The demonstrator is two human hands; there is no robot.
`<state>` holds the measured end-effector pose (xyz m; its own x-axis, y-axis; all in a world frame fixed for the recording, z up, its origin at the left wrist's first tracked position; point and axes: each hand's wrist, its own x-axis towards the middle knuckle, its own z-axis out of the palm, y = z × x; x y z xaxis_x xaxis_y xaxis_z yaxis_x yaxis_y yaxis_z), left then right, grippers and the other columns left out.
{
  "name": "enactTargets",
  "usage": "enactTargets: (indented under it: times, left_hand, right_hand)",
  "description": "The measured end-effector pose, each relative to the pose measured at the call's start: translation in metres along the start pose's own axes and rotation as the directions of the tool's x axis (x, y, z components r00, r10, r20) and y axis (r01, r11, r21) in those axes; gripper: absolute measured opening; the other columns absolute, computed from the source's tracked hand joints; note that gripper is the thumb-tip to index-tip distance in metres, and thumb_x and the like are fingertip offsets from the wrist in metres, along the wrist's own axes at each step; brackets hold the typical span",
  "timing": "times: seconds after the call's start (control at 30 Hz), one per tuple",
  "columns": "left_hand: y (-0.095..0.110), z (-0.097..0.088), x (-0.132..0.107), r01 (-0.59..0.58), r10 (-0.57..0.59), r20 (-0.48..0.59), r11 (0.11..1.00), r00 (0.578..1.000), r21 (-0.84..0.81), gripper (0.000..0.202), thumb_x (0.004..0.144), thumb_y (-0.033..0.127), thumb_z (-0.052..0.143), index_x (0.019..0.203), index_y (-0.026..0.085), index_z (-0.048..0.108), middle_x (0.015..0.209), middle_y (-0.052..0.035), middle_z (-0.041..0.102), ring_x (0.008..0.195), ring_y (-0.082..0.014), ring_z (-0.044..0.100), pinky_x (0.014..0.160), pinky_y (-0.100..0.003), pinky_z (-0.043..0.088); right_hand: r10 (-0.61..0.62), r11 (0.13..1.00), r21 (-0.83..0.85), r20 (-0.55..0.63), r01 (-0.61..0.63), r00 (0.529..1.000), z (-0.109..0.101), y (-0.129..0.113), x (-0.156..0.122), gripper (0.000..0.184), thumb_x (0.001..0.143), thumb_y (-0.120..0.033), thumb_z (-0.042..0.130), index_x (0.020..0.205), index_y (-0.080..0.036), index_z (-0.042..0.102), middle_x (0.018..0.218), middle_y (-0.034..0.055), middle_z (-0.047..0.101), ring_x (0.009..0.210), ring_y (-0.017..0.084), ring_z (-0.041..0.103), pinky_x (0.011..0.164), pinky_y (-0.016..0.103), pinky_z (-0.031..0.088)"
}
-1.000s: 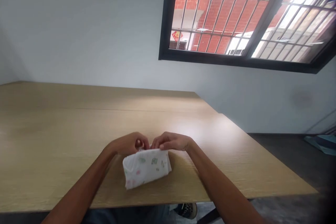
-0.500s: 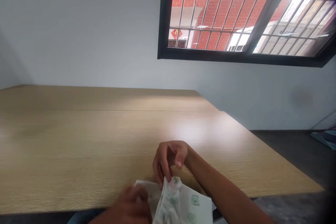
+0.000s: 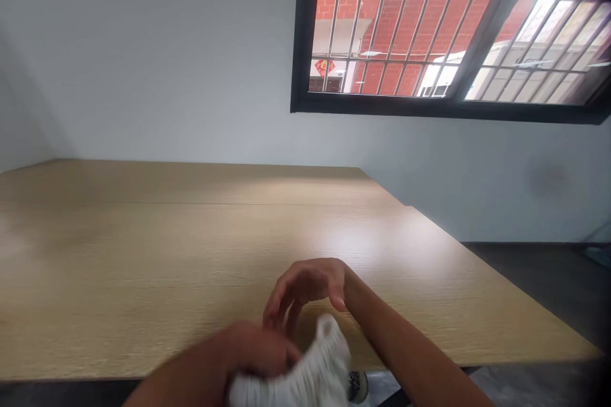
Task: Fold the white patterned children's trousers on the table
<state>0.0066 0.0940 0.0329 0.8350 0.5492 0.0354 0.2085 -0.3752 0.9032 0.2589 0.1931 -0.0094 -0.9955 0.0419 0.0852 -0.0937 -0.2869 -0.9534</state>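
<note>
Cloth (image 3: 312,375) nr table (image 3: 143,280) front edge

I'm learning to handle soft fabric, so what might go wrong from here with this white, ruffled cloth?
The white, ruffled cloth might drop past the pale wooden table: it overlaps the near edge in view, and the open bare right hand isn't gripping it. Its bunched folds may also set as creases.

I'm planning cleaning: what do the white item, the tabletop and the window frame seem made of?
White item: likely fabric, matte; it bunches in fine folds, though blurred.
Tabletop: wood or wood-look laminate, satin; pale grain with a soft sheen.
Window frame: perhaps coated metal, possibly plastic; dark, smooth, straight-edged.
</note>
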Motion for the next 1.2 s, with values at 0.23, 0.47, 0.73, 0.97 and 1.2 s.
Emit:
enactTargets:
  times: [0.23,0.47,0.73,0.97,1.2]
  left_hand:
    - [-0.044,-0.096,0.075,0.115,-0.121,-0.16,0.992,0.98,-0.043,0.038,0.075,0.044,0.077,0.072,0.019,0.049,0.072,0.0033,0.051,0.062,-0.0129,0.049,0.054,-0.023,0.036]
    - [-0.118,-0.114,0.105,0.153,-0.105,-0.485,0.986,0.868,0.06,0.031,0.067,0.04,0.075,0.08,0.017,0.057,0.078,0.0011,0.058,0.067,-0.0146,0.054,0.058,-0.023,0.039]
    - [-0.123,-0.087,0.109,0.11,0.24,-0.556,0.846,0.796,0.522,0.01,0.079,0.026,0.054,0.086,0.021,0.059,0.095,-0.0058,0.065,0.094,-0.0254,0.057,0.086,-0.038,0.045]
    - [-0.107,-0.058,0.111,0.036,0.134,-0.285,0.852,0.949,0.523,0.012,0.087,0.031,0.056,0.093,0.022,0.062,0.085,-0.0022,0.06,0.073,-0.0201,0.053,0.069,-0.033,0.043]
    - [-0.125,-0.061,0.111,0.053,0.166,-0.332,0.824,0.929,0.563,0.032,0.089,0.031,0.056,0.119,0.022,0.061,0.114,-0.0102,0.058,0.109,-0.0294,0.052,0.094,-0.042,0.044]
  right_hand:
    - [-0.079,0.985,-0.171,-0.519,-0.013,0.851,-0.005,-0.004,-0.024,0.062,0.056,-0.04,0.093,0.103,-0.01,0.066,0.087,0.0083,0.073,0.084,0.022,0.069,0.074,0.029,0.055]
    - [-0.162,0.964,-0.223,-0.925,-0.147,0.342,-0.024,-0.011,-0.036,0.032,0.076,-0.038,0.076,0.095,-0.014,0.067,0.089,0.0054,0.071,0.078,0.018,0.066,0.07,0.029,0.053]
    - [-0.645,0.435,-0.426,-0.762,-0.794,0.055,-0.038,0.001,-0.043,0.02,0.08,-0.025,0.067,0.099,-0.019,0.063,0.098,0.006,0.067,0.084,0.02,0.06,0.078,0.035,0.049]
    - [-0.497,0.271,-0.529,-0.793,-0.804,0.353,-0.032,-0.003,-0.045,0.009,0.083,-0.014,0.06,0.083,-0.019,0.067,0.085,0.004,0.066,0.074,0.017,0.058,0.07,0.03,0.047]
    - [-0.5,0.257,-0.58,-0.764,-0.773,0.407,-0.032,0.003,-0.044,0.033,0.083,-0.028,0.071,0.115,-0.02,0.065,0.119,0.0106,0.061,0.11,0.026,0.056,0.094,0.041,0.047]
